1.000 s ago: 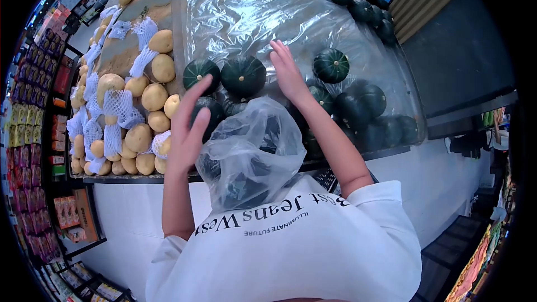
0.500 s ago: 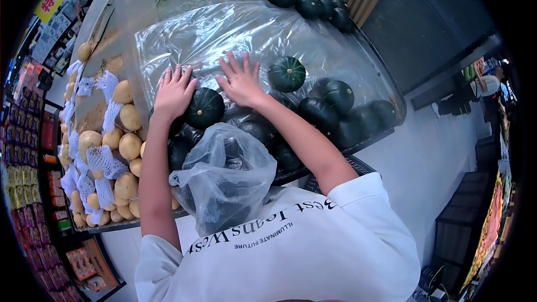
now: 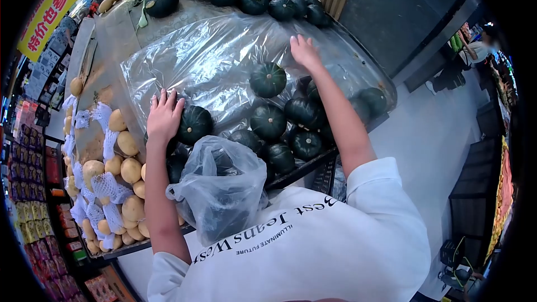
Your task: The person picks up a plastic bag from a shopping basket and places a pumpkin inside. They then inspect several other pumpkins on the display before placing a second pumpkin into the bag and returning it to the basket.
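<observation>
A: Far left first.
B: Packets (image 3: 25,156) in rows. Above them, a yellow banner (image 3: 56,14) with red characters.

A: Next?
B: Yellow fruit (image 3: 132,170) heaped on the stand (image 3: 162,31), with white foam nets (image 3: 112,187) among it.

A: The left hand (image 3: 163,117)?
B: Palm down over the left side of the clear sheet (image 3: 224,50), fingers slightly apart, gripping nothing. A pumpkin (image 3: 194,124) sits just beside it, to its right.

A: And the bag (image 3: 224,184)?
B: Between the 2 forearms, against the white shirt (image 3: 313,246). Translucent and creased; its contents cannot be made out.

A: Where does the sheet lie?
B: Across the middle of the stand, wrinkled and shiny. 1 lone pumpkin (image 3: 267,80) rests on it. Front pumpkins (image 3: 268,121) cluster at the near edge; back pumpkins (image 3: 254,1) are piled beyond the far edge.

A: The right hand (image 3: 305,53)?
B: Over the sheet's far right part, fingers pointing away, close to one another. Whether they pinch the plastic, I cannot tell.

A: Far right?
B: At the stand's right corner, pumpkins show dimly through the sheet. Another person (image 3: 478,51) is well apart, across the floor (image 3: 414,128).
</observation>
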A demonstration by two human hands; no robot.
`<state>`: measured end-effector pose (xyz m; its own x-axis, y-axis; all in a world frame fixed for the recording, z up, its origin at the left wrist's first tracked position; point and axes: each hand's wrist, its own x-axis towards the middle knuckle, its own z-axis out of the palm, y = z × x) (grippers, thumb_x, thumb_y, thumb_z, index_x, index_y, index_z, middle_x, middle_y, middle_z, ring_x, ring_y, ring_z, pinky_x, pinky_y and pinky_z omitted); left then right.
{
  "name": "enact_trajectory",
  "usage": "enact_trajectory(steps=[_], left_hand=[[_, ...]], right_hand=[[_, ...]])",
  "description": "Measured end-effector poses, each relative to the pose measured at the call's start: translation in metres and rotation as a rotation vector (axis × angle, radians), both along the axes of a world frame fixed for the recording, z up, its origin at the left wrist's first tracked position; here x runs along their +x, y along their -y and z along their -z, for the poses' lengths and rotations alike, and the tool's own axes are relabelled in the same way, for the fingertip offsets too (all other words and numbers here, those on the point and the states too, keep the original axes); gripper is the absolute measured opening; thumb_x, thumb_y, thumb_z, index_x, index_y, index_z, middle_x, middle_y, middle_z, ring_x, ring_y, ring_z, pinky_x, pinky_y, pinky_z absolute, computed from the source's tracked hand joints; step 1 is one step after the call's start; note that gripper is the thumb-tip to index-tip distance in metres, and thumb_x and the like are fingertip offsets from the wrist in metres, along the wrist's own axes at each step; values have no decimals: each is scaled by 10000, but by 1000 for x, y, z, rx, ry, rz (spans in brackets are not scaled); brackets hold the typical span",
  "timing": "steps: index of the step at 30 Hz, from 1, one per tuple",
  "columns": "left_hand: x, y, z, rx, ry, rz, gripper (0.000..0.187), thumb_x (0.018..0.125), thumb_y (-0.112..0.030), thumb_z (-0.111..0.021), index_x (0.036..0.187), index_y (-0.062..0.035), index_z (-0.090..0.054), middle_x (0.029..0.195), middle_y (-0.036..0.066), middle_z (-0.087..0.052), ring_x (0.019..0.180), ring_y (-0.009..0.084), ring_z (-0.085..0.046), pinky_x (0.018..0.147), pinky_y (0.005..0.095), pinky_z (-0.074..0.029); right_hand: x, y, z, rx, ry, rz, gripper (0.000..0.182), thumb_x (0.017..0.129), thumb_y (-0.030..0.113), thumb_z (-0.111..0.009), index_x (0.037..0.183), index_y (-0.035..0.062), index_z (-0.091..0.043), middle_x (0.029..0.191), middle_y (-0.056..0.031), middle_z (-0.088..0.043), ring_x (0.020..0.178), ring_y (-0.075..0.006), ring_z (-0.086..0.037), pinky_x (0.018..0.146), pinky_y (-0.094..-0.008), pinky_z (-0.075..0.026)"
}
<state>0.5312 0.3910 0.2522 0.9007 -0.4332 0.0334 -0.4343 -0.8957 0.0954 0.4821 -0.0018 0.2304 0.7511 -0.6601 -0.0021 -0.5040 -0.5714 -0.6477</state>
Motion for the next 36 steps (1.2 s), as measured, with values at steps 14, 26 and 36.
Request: enact_trajectory(steps=[14,26,36], left_hand=[[-84,10,-78,-861,-98,462,407,847,-182,-593,1212,-11,-534,1296,161,-506,1229,323,-452,1011,382,-355],[-195,-32,-133,-391,-573,513,565,822,-273,-646,1266,-5,-422,1142,182,-511,858,315,-605,747,380,-486],[-196,-36,-108,-646,-551,942,99,830,-113,-599,888,-38,-574,852,81,-558,812,251,-515,698,350,-443]], right_hand=[[3,49,4,668,71,-204,723,893,621,-264,1431,138,-271,1515,-74,-181,1396,-304,-137,1118,-444,-88],[-22,134,52,409,-124,18,782,889,654,-240,1398,69,-342,1437,-158,-333,1307,-329,-337,1054,-444,-269],[-100,-98,-119,374,476,-908,372,878,134,-561,1231,17,-540,1214,-99,-581,1109,-159,-546,935,-291,-425]])
